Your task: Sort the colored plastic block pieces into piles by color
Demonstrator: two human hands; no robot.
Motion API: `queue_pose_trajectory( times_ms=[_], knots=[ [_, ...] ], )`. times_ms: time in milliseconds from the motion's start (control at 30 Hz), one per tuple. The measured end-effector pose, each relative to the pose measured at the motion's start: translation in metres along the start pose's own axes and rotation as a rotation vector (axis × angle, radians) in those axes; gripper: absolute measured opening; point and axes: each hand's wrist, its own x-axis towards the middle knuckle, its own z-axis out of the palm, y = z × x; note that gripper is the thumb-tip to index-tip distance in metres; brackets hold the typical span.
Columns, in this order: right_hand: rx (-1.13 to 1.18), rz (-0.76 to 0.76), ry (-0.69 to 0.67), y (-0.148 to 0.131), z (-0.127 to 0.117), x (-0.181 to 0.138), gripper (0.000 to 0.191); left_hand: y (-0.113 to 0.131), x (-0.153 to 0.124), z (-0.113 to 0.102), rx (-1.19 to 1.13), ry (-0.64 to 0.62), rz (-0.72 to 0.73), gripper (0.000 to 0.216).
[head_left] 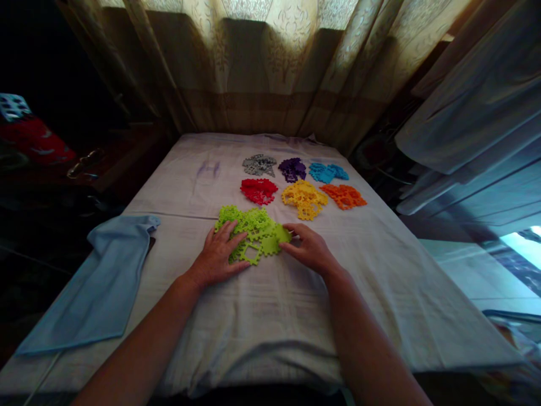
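A pile of lime-green interlocking toy pieces [253, 217] with toothed edges lies on the cloth in front of me. My left hand [218, 254] rests on the pile's left side with its fingers spread, the thumb near a square green frame piece [252, 254]. At the right end of the pile, my right hand [308, 245] has its thumb and fingers closed around the edge of a solid green piece [282, 234]. Just beyond are piles of red pieces [258, 192], yellow pieces [305, 197] and orange pieces [344, 195].
Grey pieces [259, 165], purple pieces [292, 169] and blue pieces [328, 172] form the far row. A light-blue cloth [105, 282] hangs over the left edge of the cloth-covered table [181, 175]. Curtains [262, 73] hang behind, and pale fabric [473, 107] hangs at right.
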Motion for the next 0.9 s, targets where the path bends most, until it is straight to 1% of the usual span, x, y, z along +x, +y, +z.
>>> queue_pose_trajectory(
  times_ms=[67, 167, 333, 467, 567, 633, 700, 733, 800, 867, 900],
  knots=[
    [-0.078, 0.052, 0.058, 0.010, -0.006, 0.000, 0.044, 0.000, 0.000, -0.001, -0.007, -0.002, 0.004, 0.069],
    [-0.207, 0.141, 0.094, 0.021, -0.013, 0.000, 0.042, 0.001, 0.001, -0.003, -0.014, -0.009, -0.002, 0.066],
    [-0.340, 0.240, 0.083, 0.026, -0.020, -0.001, 0.041, 0.001, 0.002, -0.003, -0.013, -0.004, -0.019, 0.061],
    [-0.373, 0.261, 0.066, 0.024, -0.022, -0.002, 0.042, 0.000, 0.002, -0.002, -0.022, -0.003, -0.012, 0.062],
    [-0.339, 0.206, 0.108, 0.019, -0.022, -0.002, 0.039, 0.000, 0.002, -0.002, -0.027, -0.006, -0.013, 0.061],
    [-0.293, 0.125, 0.181, 0.015, -0.020, -0.001, 0.032, 0.001, 0.003, -0.002, -0.025, -0.008, -0.019, 0.060],
    [-0.230, 0.034, 0.202, 0.008, -0.016, -0.001, 0.026, 0.001, 0.003, -0.003, -0.020, -0.012, -0.024, 0.060],
    [-0.200, -0.007, 0.171, 0.004, -0.012, -0.001, 0.024, 0.002, 0.003, -0.003, -0.018, -0.012, -0.025, 0.060],
    [-0.173, -0.084, 0.057, -0.004, -0.005, -0.002, 0.023, 0.002, 0.003, -0.003, -0.015, -0.010, -0.022, 0.060],
    [-0.192, -0.153, -0.042, -0.011, 0.003, -0.002, 0.029, 0.002, 0.003, -0.003, -0.012, -0.003, -0.021, 0.061],
    [-0.209, -0.182, -0.068, -0.014, 0.006, -0.003, 0.034, 0.002, 0.003, -0.003, -0.010, 0.000, -0.021, 0.061]
  ],
)
